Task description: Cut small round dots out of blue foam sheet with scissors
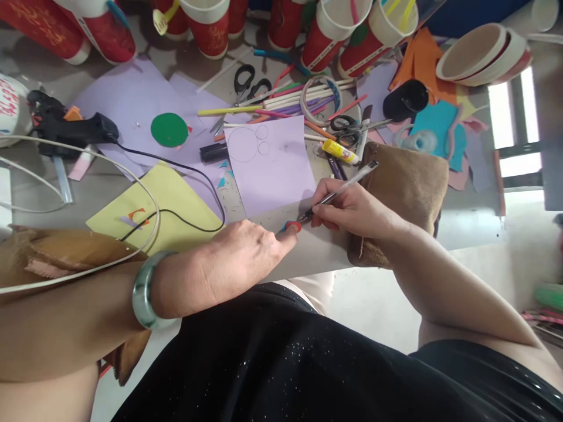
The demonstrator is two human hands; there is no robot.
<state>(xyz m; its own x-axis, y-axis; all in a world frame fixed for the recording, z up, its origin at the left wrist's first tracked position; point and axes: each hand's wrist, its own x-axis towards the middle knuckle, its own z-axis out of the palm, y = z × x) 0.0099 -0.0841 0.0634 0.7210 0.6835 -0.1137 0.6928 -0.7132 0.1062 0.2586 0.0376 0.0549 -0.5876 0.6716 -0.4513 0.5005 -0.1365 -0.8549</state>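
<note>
My left hand (pixel 241 255), with a pale green bangle (pixel 147 290) on its wrist, is closed near the table's front edge. Its fingertip presses on a small red paper piece (pixel 294 224), which has a bit of blue beside it. In my right hand (pixel 352 208) is a pen (pixel 354 179), gripped between fingers and thumb, its tip at or close to the red piece. Just beyond both hands lies a light purple sheet (pixel 277 173) with drawn circles. The left thumb and other fingers are largely hidden.
A brown cloth pouch (pixel 404 181) sits right of my right hand. Cables cross the yellow paper (pixel 176 199) near a black glue gun (pixel 70 126). Scissors (pixel 250 85), a glue stick (pixel 340 151), tape (pixel 320 99) and colored sticks lie behind. Red paper cups (pixel 206 32) line the back.
</note>
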